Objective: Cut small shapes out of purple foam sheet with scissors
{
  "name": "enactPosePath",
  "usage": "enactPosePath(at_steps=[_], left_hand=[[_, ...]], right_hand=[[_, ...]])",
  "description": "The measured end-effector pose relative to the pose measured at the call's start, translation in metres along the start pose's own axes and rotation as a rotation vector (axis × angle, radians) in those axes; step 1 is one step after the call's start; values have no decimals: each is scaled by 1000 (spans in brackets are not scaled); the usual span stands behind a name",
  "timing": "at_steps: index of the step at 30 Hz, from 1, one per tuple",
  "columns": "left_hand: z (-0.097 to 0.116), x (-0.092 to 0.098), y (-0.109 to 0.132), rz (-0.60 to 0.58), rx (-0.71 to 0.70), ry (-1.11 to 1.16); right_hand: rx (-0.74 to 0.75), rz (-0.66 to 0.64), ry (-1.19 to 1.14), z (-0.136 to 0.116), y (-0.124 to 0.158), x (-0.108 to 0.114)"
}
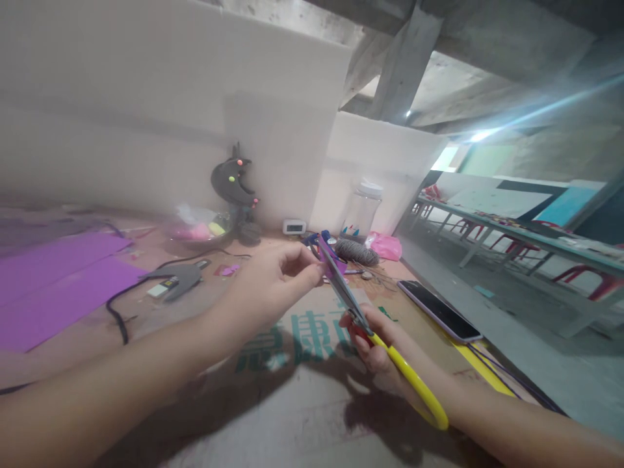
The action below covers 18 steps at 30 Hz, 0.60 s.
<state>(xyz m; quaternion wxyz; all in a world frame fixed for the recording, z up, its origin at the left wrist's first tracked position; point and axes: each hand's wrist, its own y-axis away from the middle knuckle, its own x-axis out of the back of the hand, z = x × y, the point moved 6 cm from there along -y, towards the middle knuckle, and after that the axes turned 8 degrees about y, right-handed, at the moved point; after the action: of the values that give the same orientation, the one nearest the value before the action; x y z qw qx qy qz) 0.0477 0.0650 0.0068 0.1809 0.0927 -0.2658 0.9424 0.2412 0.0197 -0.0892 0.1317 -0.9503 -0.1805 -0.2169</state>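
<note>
My right hand (383,338) grips a pair of scissors (416,383) with yellow handles, its blades pointing up and away from me. Between the thumb and fingers of my left hand (280,279) is a small purple piece (324,250), partly hidden by the fingers and the blades. The blades are right at this piece; whether they are cutting into it I cannot tell. Both hands are above a cardboard sheet (312,403) with green printed characters. Larger purple sheets (63,286) lie on the table at the left.
Farther back are a dark crescent moon figure (231,182), a small white digital display (294,227), a clear jar (361,211), grey yarn (357,252) and a pink bag (385,246). A phone (439,311) lies at the right edge. A grey cutout (185,278) lies left.
</note>
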Motion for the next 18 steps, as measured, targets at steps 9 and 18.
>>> enactPosePath(at_steps=[9, 18], left_hand=[[0, 0, 1, -7, -9, -6], [-8, -16, 5, -71, 98, 175]], right_hand=[[-3, -17, -30, 1, 0, -1], [7, -20, -150, 0, 2, -5]])
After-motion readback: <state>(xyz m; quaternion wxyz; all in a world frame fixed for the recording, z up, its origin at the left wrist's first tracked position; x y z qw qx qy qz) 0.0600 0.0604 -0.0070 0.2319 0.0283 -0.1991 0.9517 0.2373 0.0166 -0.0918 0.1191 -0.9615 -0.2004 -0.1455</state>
